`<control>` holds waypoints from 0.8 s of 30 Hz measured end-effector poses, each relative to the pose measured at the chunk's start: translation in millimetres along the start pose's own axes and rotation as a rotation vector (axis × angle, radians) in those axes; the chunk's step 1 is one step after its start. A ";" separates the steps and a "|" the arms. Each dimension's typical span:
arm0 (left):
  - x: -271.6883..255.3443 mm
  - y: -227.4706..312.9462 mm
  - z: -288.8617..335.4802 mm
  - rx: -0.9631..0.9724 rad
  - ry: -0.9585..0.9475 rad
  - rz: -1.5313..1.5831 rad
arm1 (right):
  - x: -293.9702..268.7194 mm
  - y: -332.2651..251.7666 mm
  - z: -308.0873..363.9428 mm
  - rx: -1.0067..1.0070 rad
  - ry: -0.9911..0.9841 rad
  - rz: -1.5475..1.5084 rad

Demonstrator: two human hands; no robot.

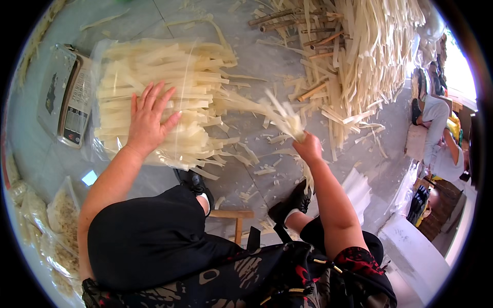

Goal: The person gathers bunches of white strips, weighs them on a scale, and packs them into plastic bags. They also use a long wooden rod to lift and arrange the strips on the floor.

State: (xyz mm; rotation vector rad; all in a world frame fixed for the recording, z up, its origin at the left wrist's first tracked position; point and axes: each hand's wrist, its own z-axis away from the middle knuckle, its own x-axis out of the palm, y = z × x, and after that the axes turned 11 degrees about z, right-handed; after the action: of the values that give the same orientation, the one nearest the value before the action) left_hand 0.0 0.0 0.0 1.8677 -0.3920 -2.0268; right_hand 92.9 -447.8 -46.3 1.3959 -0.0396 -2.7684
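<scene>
A clear plastic bag point(192, 66) lies on the floor, packed with flat, pale yellow dried strips point(128, 77) whose ends stick out of its right side. My left hand point(150, 115) rests on top of the bag, fingers spread and holding nothing. To the right, my right hand point(309, 149) is closed around a small bunch of the same dried strips point(287, 120). The bunch points up and left, its far end blurred. Left of the bag sits a digital scale point(72, 97) with a metal platform and a button panel.
A large heap of dried strips point(377, 46) with wooden sticks point(313, 92) lies at the upper right. Scraps litter the grey tiled floor. Filled plastic bags point(61, 220) stand at lower left. A wooden stool point(231, 214) is between my legs. Another person point(436, 123) sits at far right.
</scene>
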 end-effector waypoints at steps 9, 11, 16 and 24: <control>-2.3 -2.6 1.1 0.030 0.044 0.001 | 13.4 52.7 34.4 0.027 0.302 -0.079; -3.6 -1.2 1.7 0.023 0.039 -0.002 | 5.0 38.2 33.2 0.018 0.236 -0.068; -3.5 -0.8 -0.8 0.035 0.032 -0.008 | 17.8 19.7 26.3 -0.274 0.279 0.045; -3.1 0.1 -0.7 0.019 0.021 -0.023 | 44.5 3.7 66.5 -0.629 0.215 0.233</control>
State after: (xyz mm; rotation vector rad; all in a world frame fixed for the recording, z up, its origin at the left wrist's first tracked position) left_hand 0.9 1.3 2.8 1.9119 -0.3878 -2.0228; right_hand 13.0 -453.4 -42.4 1.3772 0.5786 -2.1446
